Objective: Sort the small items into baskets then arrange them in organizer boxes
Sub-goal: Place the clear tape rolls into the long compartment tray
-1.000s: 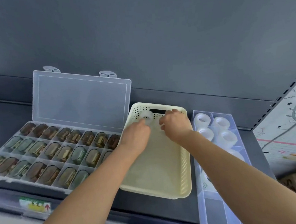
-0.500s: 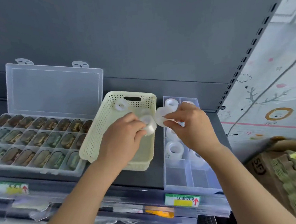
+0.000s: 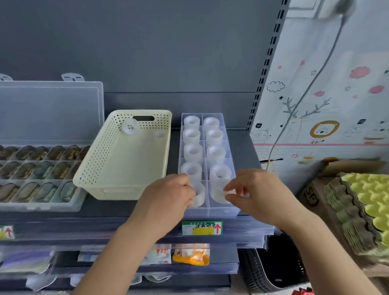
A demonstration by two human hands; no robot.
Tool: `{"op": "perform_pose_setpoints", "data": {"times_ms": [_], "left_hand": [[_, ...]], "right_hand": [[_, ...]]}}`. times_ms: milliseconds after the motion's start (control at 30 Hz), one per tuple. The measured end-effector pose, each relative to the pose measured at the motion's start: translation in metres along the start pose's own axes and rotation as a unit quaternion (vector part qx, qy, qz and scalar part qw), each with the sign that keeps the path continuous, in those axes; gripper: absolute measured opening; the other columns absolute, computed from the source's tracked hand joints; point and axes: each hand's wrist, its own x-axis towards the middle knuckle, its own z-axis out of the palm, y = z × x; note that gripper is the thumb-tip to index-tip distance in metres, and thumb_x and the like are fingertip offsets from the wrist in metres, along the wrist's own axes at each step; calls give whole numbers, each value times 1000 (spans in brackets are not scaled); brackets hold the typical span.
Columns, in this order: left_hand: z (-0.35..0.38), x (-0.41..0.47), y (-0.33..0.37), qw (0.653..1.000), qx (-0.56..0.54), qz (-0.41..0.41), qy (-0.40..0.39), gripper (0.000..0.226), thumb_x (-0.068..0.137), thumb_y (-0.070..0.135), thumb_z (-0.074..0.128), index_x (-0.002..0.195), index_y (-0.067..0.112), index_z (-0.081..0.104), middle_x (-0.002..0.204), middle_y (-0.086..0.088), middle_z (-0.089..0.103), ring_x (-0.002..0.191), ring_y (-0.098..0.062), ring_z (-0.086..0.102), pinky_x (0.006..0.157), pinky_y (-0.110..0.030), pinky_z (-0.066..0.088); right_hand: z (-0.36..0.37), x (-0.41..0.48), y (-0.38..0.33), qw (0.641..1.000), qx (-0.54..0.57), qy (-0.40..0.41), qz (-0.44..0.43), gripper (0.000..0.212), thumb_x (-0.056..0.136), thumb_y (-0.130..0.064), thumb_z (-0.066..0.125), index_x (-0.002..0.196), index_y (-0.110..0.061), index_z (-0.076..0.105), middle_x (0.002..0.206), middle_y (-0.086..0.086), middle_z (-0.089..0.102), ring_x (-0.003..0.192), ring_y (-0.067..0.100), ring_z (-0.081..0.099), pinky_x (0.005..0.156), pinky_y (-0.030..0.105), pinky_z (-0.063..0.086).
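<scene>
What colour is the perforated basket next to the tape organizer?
Pale cream-yellow, dotted with small holes; the basket shows best in the head view.

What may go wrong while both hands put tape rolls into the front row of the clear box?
The clear box sits at the edge of the shelf; a push from the left hand or right hand might slide it off. The front-left roll and front-right roll seem not fully seated and may jam. Two rolls lie in the cream basket, yet no free compartment shows.

white rolls [image 3: 192, 152] in clear organizer box [image 3: 216, 212], 2 in cream basket [image 3: 121, 168]
</scene>
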Motion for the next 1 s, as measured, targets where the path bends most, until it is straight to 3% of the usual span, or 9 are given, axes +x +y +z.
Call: {"op": "perform_pose_setpoints", "data": {"times_ms": [100,267,400,500,633,767,1000], "left_hand": [[4,8,0,998,17,-9,-57,21,96,18,52,101,16,72,98,4,55,89,-13,52,65,-27,40],[10,16,-2,994,49,4,-95,21,96,17,51,92,14,72,84,2,48,84,-16,50,62,-25,31],[11,19,-7,986,83,24,-141,21,91,9,52,76,12,65,69,6,32,80,-19,47,60,-27,27],[10,21,-7,983,92,27,-158,23,90,9,51,69,15,59,71,5,37,79,-21,48,61,-28,29],[10,26,-7,985,71,2,-154,21,90,12,54,74,13,68,74,1,48,77,-21,50,64,-29,39],[8,26,-4,987,47,-20,-152,22,91,13,53,76,10,68,79,-1,50,79,-20,52,60,-27,35],[-19,29,-26,997,39,-44,-51,25,97,26,48,95,18,72,88,6,54,91,-12,48,67,-28,43]], "right_hand": [[1,1,-2,998,-37,-43,37,18,87,-33,59,99,-29,73,80,-13,58,81,12,57,70,20,38],[9,11,-4,992,-56,-93,71,19,87,-33,63,103,-28,73,99,-7,70,89,13,62,74,22,45],[13,20,-5,982,-66,-156,89,17,89,-34,61,95,-23,74,91,-4,69,85,17,62,73,24,48],[14,26,-5,974,-95,-190,80,24,91,-37,57,90,-19,73,88,0,67,76,18,56,65,24,40],[17,32,-3,975,-109,-180,75,22,86,-39,63,94,-20,72,92,-1,69,78,17,58,66,23,41],[15,36,-2,977,-98,-176,75,14,83,-32,67,90,-22,74,91,-1,70,82,19,63,68,27,49],[11,65,-17,996,-52,-73,-2,17,88,-31,62,99,-25,72,97,-3,69,88,18,62,78,30,52]]}}
